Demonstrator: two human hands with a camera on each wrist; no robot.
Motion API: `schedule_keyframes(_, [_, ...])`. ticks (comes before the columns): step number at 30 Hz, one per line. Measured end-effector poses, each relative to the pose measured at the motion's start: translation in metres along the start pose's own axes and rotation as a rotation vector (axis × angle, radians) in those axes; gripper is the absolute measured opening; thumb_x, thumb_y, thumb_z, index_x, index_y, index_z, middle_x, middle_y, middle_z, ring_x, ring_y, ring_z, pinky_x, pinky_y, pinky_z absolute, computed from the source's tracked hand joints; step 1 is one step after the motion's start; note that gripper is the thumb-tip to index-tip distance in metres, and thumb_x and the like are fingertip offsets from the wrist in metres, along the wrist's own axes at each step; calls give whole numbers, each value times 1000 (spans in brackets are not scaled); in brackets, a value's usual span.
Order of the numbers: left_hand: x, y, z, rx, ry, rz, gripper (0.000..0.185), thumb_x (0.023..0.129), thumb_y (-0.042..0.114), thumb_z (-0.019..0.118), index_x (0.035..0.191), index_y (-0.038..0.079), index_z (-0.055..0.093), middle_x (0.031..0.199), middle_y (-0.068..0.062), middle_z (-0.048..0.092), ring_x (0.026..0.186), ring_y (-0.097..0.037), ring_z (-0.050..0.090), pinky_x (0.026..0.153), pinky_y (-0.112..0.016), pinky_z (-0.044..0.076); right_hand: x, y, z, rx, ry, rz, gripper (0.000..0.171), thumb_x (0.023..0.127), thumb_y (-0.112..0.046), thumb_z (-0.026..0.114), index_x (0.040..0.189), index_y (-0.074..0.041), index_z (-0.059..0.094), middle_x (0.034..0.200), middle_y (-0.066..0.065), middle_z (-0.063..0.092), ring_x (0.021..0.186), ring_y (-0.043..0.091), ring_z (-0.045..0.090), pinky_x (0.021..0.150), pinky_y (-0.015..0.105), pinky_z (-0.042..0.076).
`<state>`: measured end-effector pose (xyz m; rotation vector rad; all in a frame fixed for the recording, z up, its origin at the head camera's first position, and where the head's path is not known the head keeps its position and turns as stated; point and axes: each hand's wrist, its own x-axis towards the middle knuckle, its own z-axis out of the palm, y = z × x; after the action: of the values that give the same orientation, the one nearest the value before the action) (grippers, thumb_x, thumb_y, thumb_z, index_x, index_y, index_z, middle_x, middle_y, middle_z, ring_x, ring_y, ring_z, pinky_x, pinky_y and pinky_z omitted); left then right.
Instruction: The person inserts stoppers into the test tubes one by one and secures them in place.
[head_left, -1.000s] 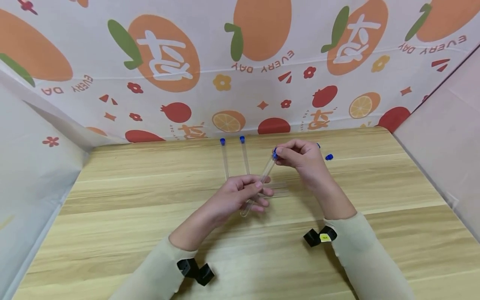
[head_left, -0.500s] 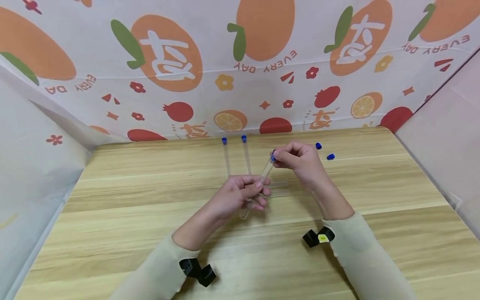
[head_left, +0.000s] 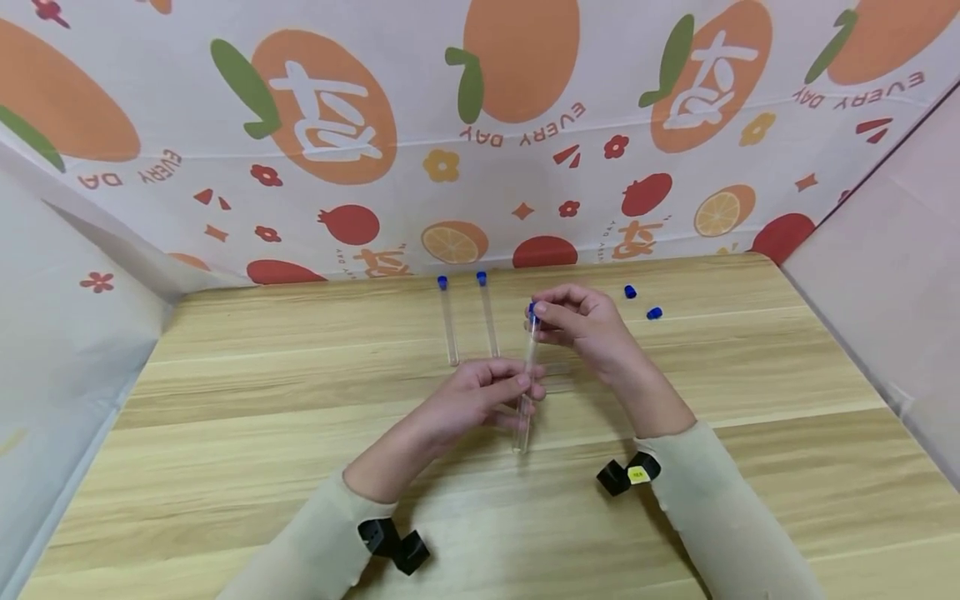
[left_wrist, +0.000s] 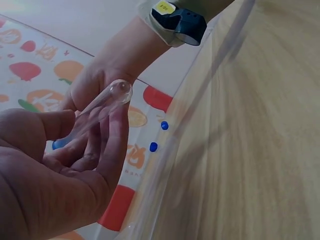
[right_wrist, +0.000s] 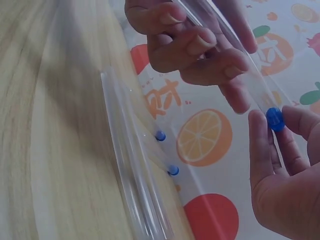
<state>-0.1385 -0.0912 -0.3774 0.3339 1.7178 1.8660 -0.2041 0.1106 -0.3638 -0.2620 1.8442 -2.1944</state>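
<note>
Table (head_left: pixel 225 467): pale wood grain beneath everything; apparently no support for the raised tube, so steadiness left to the grip.
Left hand (head_left: pixel 474 400): grasping the held tube around mid-length, thumb against fingers; likely best firm but not crushing, as bracing against the push.
Right hand (head_left: pixel 583 329): pinching the blue cap at the tube's upper end; probably wise to press straight along the tube, perhaps with a slight twist.
Held tube (head_left: pixel 531 352): between both hands, near upright with a slight lean, rounded end down; any sideways force risky for clear, thin-looking walls.
Uncapped tubes (right_wrist: pixel 125 150): lying side by side behind the left hand, no caps seen on them; worth avoiding with the wrist.
Capped tubes (head_left: pixel 450 329): flat near the backdrop, caps toward it; a useful match for final depth.
Held cap (right_wrist: pixel 275 119): at the mouth; full seating impossible to tell, so worth checking before release.
Loose caps (head_left: pixel 655 313): two, beyond the right hand, near each other.
</note>
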Motion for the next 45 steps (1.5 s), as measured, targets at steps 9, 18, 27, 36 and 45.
schedule_keyframes(9, [7, 3, -10, -52, 149, 0, 39, 104, 14, 52, 141, 5, 44, 126, -28, 63, 99, -28, 69, 85, -41, 60, 5, 5, 0, 103, -40, 89, 35, 101, -11, 59, 134, -2, 54, 111, 12, 67, 97, 21, 69, 88, 31, 59])
schedule_keyframes(18, [34, 18, -25, -34, 273, -76, 37, 103, 16, 57, 138, 8, 47, 128, -23, 58, 115, -40, 61, 85, -42, 60, 17, 12, -2, 83, -70, 229, 40, 100, -7, 59, 138, 0, 49, 112, 14, 67, 95, 20, 69, 92, 34, 57])
schedule_keyframes(27, [68, 26, -37, 51, 311, -78, 39, 101, 8, 55, 140, 2, 48, 121, -17, 61, 108, -31, 65, 88, -43, 59, 43, 22, -8, 42, -30, 319, 34, 99, -6, 60, 133, -5, 55, 120, 15, 64, 97, 21, 70, 91, 34, 58])
schedule_keyframes(36, [85, 31, -46, -8, 277, -165, 43, 106, 12, 46, 147, 2, 39, 134, -17, 54, 120, -32, 59, 94, -42, 57, 65, 30, -20, -10, 2, 382, 35, 100, -10, 60, 134, -4, 56, 114, 12, 66, 98, 20, 68, 91, 34, 58])
schedule_keyframes(45, [99, 31, -49, -45, 264, -170, 43, 109, 19, 40, 145, -4, 41, 142, -21, 52, 128, -36, 55, 104, -47, 50, 76, 32, -23, -152, -26, 357, 38, 101, -6, 56, 138, 0, 53, 126, 21, 62, 101, 23, 66, 92, 38, 58])
